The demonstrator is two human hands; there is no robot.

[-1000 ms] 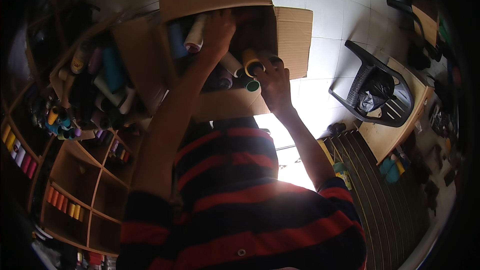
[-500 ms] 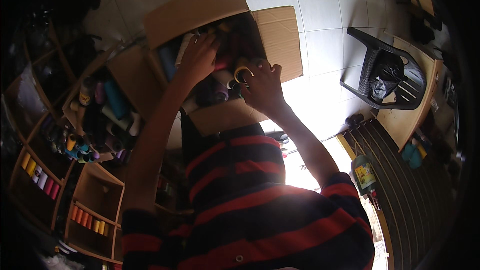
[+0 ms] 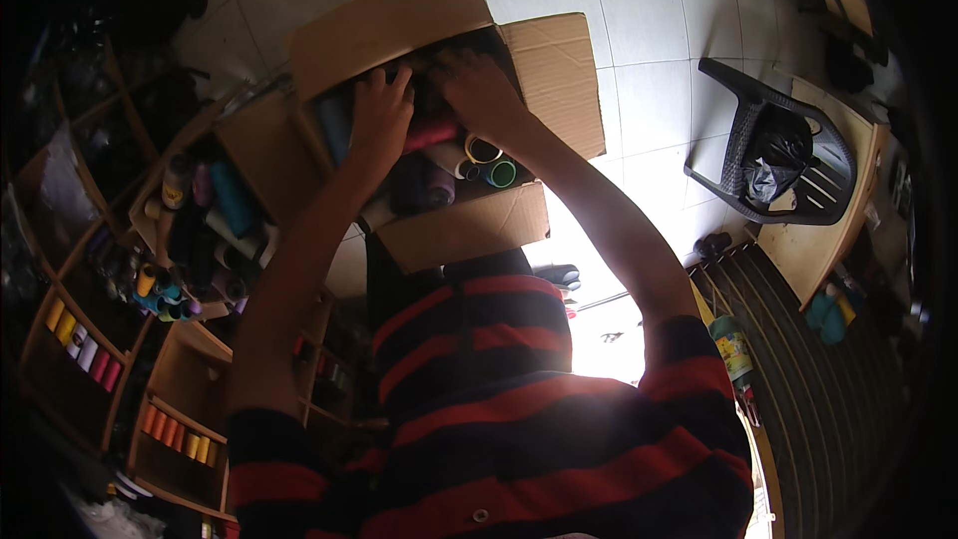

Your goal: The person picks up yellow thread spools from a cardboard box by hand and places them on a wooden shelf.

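Wooden shelf with square cubbies (image 3: 185, 369): divided into compartments, probably to hold colours apart; smooth, straight-edged, brown.
Orange and yellow thread spools (image 3: 178, 434): lined up side by side in one cubby, likely for choosing by shade; slim cylinders.
Teal thread cone (image 3: 232, 198): piled loosely among other cones left of the box; long, slightly tapered, matte.
Open brown cardboard box (image 3: 394, 20): flaps folded outward, presumably to leave the mouth free for both hands; stiff, with faint ridges on the right flap.
Left hand (image 3: 382, 115): inside the box, fingers bent downward over the contents; cannot tell whether the grip holds anything.
Red thread roll (image 3: 431, 130): lying in the box between the hands; rounded.
Purple thread cone (image 3: 439, 188): in the box near the front flap, end facing up.
Right hand (image 3: 481, 90): deeper toward the far wall, fingertips lost in shadow; grip wide or narrow, cannot tell.
Green-rimmed hollow tube (image 3: 501, 174): in the box's near right corner, below the right forearm; round, open-ended.
Black plastic chair (image 3: 723, 77): bearing a crinkled, glossy black bag (image 3: 778, 162), perhaps parked there for convenience.
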